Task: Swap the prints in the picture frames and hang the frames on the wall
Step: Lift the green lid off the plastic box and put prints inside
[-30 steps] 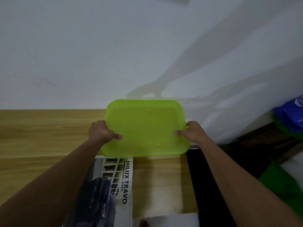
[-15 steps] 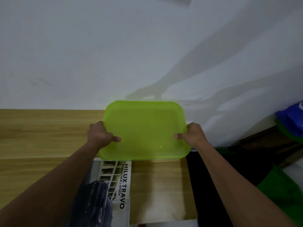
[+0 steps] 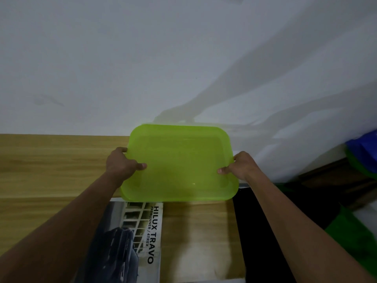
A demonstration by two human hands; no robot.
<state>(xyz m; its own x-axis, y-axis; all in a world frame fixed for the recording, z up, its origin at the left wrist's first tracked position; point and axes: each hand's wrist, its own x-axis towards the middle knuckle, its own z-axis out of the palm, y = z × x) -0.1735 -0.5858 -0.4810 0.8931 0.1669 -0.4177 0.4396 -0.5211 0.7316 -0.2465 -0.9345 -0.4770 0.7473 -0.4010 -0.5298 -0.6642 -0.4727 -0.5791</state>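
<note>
Together, left hand [image 3: 120,166], right hand [image 3: 242,166], gripping green tray [image 3: 180,158]

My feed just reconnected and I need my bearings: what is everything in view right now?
translucent lime-green plastic tray: 1, lime green, mid-view, held by both hands
car print lettered HILUX TRAVO: 1, grey, flat on the table
light wooden table: 1, tan, against the wall
plain white wall: 1, white, behind the table
blue bag: 1, blue, far right
green fabric: 1, green, lower right
left hand: 1, grips the tray's left edge
right hand: 1, grips the tray's right edge
</note>
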